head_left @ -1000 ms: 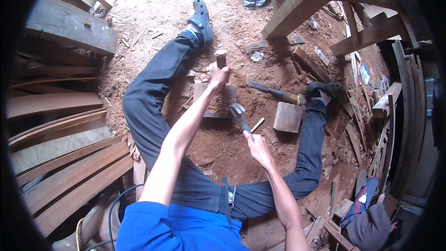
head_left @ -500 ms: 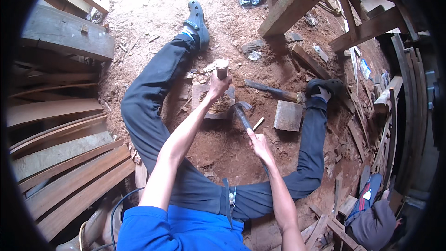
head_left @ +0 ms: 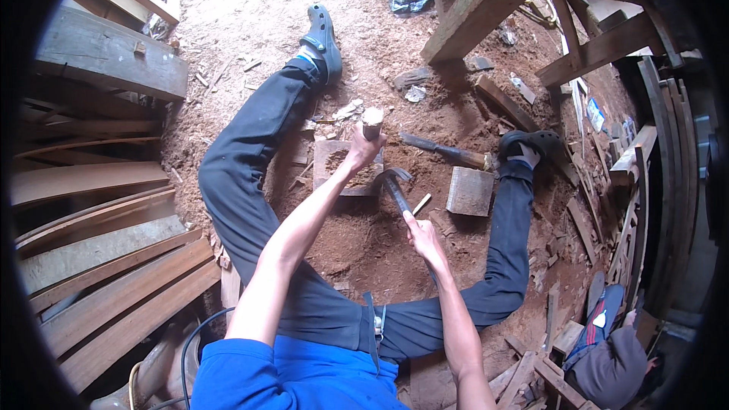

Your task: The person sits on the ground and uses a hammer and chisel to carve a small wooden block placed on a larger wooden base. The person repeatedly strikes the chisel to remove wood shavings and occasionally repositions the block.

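My left hand (head_left: 364,150) is closed round the thick wooden handle of a chisel (head_left: 372,123), its pale, worn end uppermost. The blade is hidden below my fist. Under that hand a squarish wood block (head_left: 328,161) lies on the dusty ground, its upper face rough and chipped. In my right hand (head_left: 425,237) is a claw hammer (head_left: 396,190), gripped by its dark handle. The hammer's head is near the block's right edge, lower right of the chisel and apart from it.
Right of the block lie a long wooden-handled tool (head_left: 448,150) and another wood block (head_left: 469,190). Curved planks (head_left: 114,258) are stacked at left. A timber frame (head_left: 486,11) stands at upper right. Another person (head_left: 611,364) is at lower right, among wood scraps.
My left hand and the chisel have shifted slightly right and nearer to me, baring more of the block's face. The hammer has moved only a little.
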The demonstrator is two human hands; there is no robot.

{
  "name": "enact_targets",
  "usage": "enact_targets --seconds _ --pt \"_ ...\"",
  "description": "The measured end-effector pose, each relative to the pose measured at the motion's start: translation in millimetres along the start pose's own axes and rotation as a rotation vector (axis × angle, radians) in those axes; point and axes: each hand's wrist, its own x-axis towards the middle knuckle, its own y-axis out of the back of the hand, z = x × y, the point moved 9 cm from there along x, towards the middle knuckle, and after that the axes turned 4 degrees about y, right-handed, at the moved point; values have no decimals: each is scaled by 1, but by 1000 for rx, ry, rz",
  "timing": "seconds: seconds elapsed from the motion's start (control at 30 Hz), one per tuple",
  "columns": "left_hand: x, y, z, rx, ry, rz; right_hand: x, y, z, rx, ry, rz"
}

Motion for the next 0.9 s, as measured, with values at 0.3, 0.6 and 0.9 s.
enact_targets --seconds 0.3,0.6,0.9 --pt "4 -31 22 66 -34 -188 -23 3 -8 283 -135 -56" --pt "7 -32 17 66 -75 -196 -123 149 -176 454 346 356" --pt "6 -37 21 94 -71 -207 -22 112 -207 -42 560 280"
